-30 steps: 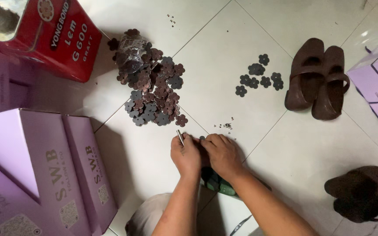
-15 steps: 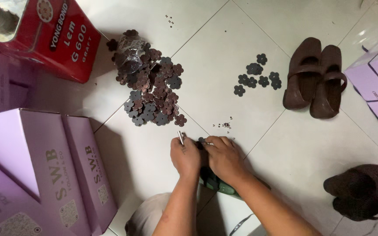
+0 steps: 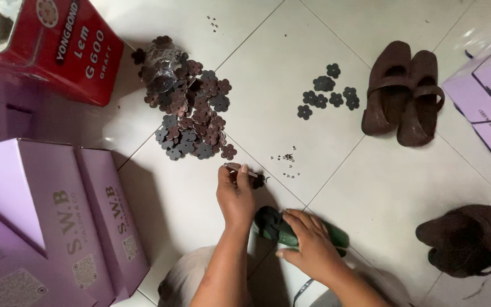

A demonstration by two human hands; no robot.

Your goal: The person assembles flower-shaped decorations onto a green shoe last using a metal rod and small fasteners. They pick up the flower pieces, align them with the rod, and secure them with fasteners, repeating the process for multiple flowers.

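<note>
The left hand (image 3: 235,193) pinches a thin metal tool (image 3: 240,167) over a small dark flower piece (image 3: 257,182), light and floppy, best nipped at its edge; just beside it, the right hand (image 3: 308,244) grips a green tool (image 3: 279,227) on the floor

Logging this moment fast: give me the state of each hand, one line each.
Left hand: closed, pinching thin metal tweezers beside a dark flower-shaped cutout.
Right hand: closed on a dark green rounded tool on the white tiled floor.
</note>
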